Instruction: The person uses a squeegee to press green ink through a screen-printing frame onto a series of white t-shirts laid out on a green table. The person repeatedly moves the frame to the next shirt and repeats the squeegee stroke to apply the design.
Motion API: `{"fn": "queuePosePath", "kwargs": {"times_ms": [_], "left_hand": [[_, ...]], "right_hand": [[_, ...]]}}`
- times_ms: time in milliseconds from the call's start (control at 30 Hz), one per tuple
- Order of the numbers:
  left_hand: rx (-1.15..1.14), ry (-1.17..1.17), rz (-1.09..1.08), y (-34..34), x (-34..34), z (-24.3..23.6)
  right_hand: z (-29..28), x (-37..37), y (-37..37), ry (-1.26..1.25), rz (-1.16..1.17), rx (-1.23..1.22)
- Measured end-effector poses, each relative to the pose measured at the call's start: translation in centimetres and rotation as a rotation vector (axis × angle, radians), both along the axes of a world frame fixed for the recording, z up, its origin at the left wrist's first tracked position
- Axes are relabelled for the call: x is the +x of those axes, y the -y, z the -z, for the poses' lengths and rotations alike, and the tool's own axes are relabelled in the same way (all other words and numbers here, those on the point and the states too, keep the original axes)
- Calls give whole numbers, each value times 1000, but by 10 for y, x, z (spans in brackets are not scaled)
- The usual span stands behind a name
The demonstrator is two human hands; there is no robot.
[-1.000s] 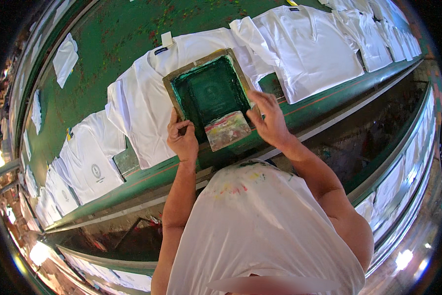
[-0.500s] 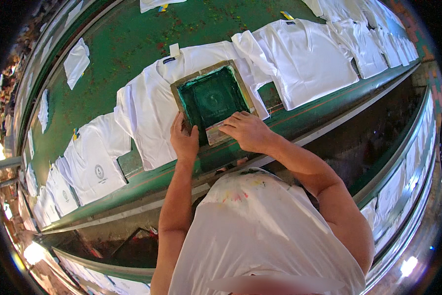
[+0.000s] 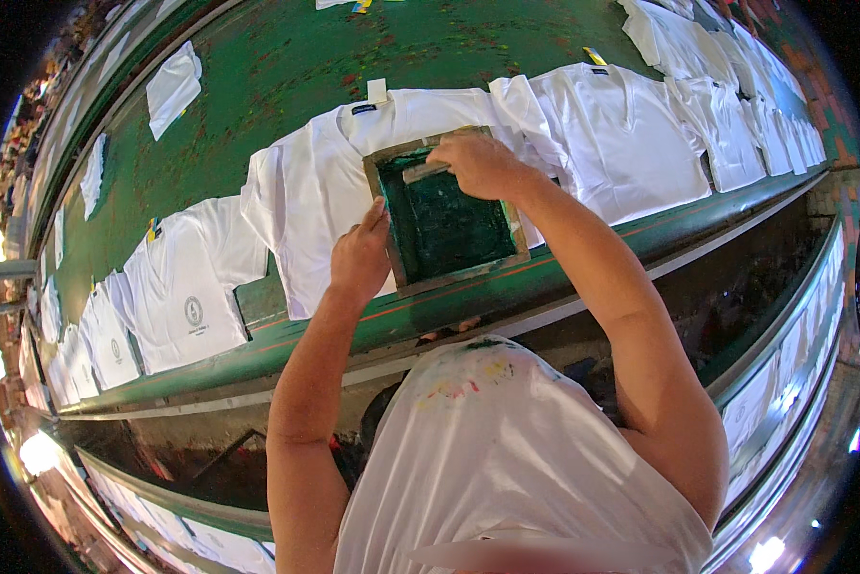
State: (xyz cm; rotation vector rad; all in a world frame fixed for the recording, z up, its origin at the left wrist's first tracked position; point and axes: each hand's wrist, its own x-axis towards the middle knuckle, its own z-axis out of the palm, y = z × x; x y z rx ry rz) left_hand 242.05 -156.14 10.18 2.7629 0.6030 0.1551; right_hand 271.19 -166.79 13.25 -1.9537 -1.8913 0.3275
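Note:
A square wooden screen-printing frame [image 3: 524,251] with a dark green mesh lies on a white V-neck T-shirt [image 3: 306,172]. Its left side is held by my left hand [image 3: 360,253], fingers closed against the wood. My right hand [image 3: 483,165] grips a squeegee [image 3: 422,172] inside the frame, close to its far side; the fingers cover much of the tool. Dark green ink coats the inside walls and mesh. The shirt's front under the frame is hidden.
A long green table [image 3: 286,96] bears more white T-shirts [image 3: 607,143] on both sides. On the left, a shirt [image 3: 196,297] carries a small round dark print. White folded pieces [image 3: 174,88] lie across the table. Another shirt-covered table [image 3: 784,373] stands behind me at right.
My right hand has carried the squeegee from the frame's near side to its far side. My left hand still holds the left side. The whole view has shifted slightly.

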Motion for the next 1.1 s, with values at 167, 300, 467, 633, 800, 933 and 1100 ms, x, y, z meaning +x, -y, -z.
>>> {"fn": "queuePosePath", "kwargs": {"times_ms": [167,300,467,633,800,933,1100], "left_hand": [[-4,-85,-1,-2,3,-4],[23,-116,0,-2,7,-1],[119,-88,25,0,10,8],[130,-48,20,3,10,12],[116,-68,0,6,14,7],[83,-95,-27,10,14,-1],[21,-100,-68,15,17,-16]], "right_hand": [[0,-4,1,60,39,-12],[-6,-26,30,65,19,-98],[-12,-63,77,78,14,-123],[-14,-97,120,108,25,-161],[-22,-71,116,-45,-30,-281],[-20,-27,72,-108,-95,-197],[-2,2,24,57,72,24]]}}
